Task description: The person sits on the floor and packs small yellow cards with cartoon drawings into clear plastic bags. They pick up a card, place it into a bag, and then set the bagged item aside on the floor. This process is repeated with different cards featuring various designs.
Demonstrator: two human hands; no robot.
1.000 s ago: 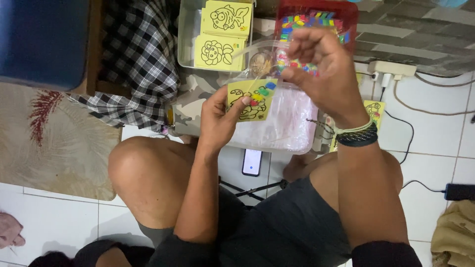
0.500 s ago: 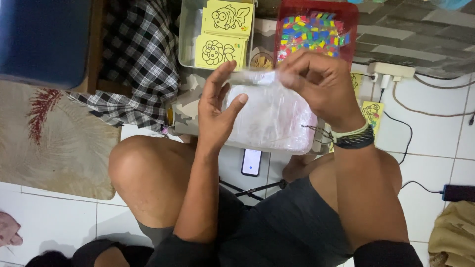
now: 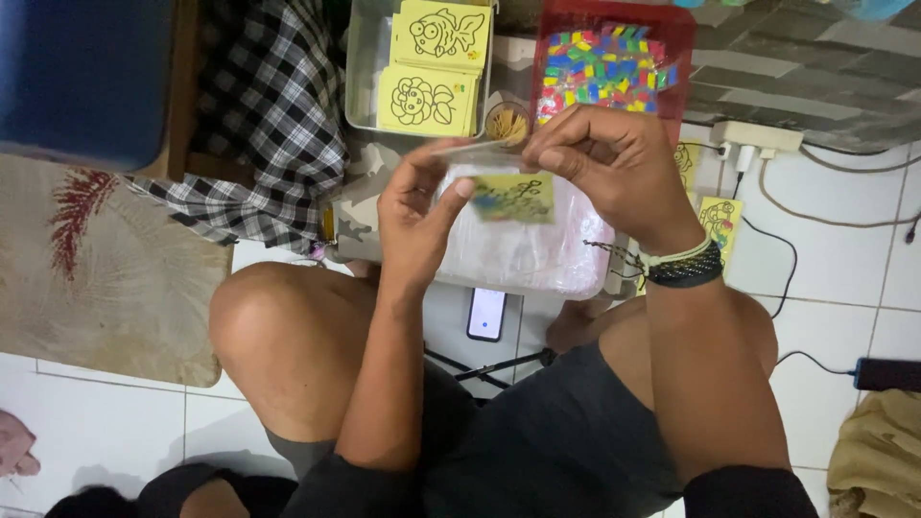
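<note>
Landmark: the clear plastic bag (image 3: 523,254), held up over the person's knees.
Phone: a phone (image 3: 486,314) lies on the white floor tiles just below the bag, between the legs.
Left hand: the left hand (image 3: 414,216) grasps the bag's left side, thumb on the front and fingertips at the upper edge.
Right hand: the right hand (image 3: 614,168) pinches the bag's top edge, fingers closed on it.
Card: a small yellow card (image 3: 515,198) with coloured patches sits inside the bag, near its top; blurred.
Cup: a small round cup of sticks (image 3: 507,122) just beyond the bag's top.
Tray: a grey tray (image 3: 362,67) of yellow picture cards (image 3: 430,67), beyond the bag to the left.
Basket: a red basket (image 3: 677,38) of coloured pieces, beyond the bag to the right.
</note>
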